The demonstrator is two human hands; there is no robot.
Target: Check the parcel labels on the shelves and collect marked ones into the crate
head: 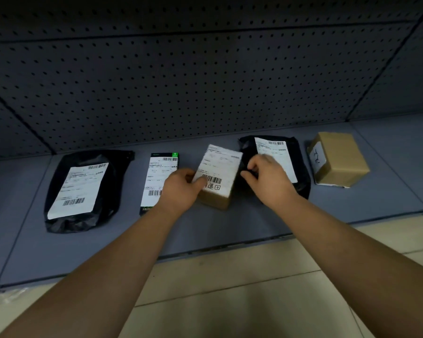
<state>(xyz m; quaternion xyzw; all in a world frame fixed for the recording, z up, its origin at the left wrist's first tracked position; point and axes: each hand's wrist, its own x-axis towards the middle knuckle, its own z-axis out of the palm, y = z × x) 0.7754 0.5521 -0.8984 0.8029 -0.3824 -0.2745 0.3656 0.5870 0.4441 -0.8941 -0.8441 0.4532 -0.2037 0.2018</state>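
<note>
A small brown cardboard box (219, 178) with a white barcode label lies on the grey shelf (230, 228), with stamped characters below the barcode. My left hand (181, 191) grips its left side, thumb on the label. To its right lies a black poly bag (300, 164) with a white label. My right hand (266, 178) rests on this bag, fingers curled, pinching the bag's left edge beside the box. No crate is in view.
A larger black bag (83, 191) with a label lies at the left, then a slim black-and-green box (160, 176). A taped brown box (340, 159) with a handwritten label sits far right. A pegboard wall (205, 81) backs the shelf; tiled floor (254, 289) lies below.
</note>
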